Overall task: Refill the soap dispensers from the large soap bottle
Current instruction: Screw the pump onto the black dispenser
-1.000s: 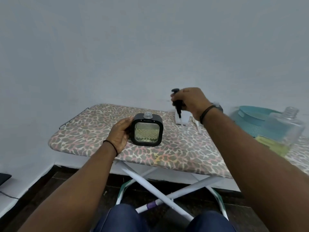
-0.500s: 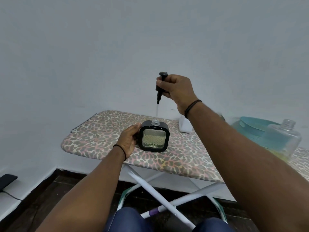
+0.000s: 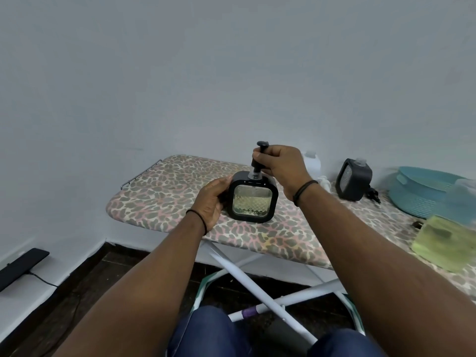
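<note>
A square black soap dispenser (image 3: pixel 253 200) with a clear patterned window stands on the leopard-print ironing board (image 3: pixel 164 191). My left hand (image 3: pixel 211 200) grips its left side. My right hand (image 3: pixel 279 162) holds the black pump (image 3: pixel 260 157) by its stem, set into the dispenser's neck. A second black dispenser (image 3: pixel 354 179) without a pump stands farther right. The large clear soap bottle (image 3: pixel 449 239), holding yellow-green liquid, is blurred at the right edge.
A teal basket (image 3: pixel 422 191) sits at the back right. A white bottle (image 3: pixel 312 163) stands behind my right hand against the wall. The board's white crossed legs (image 3: pixel 247 279) are below. A black device (image 3: pixel 22 266) with a cable lies on the floor at left.
My right hand lowered the pump from high above the dispenser into its neck. My left hand kept its grip on the dispenser. The view shifted right, showing the second dispenser.
</note>
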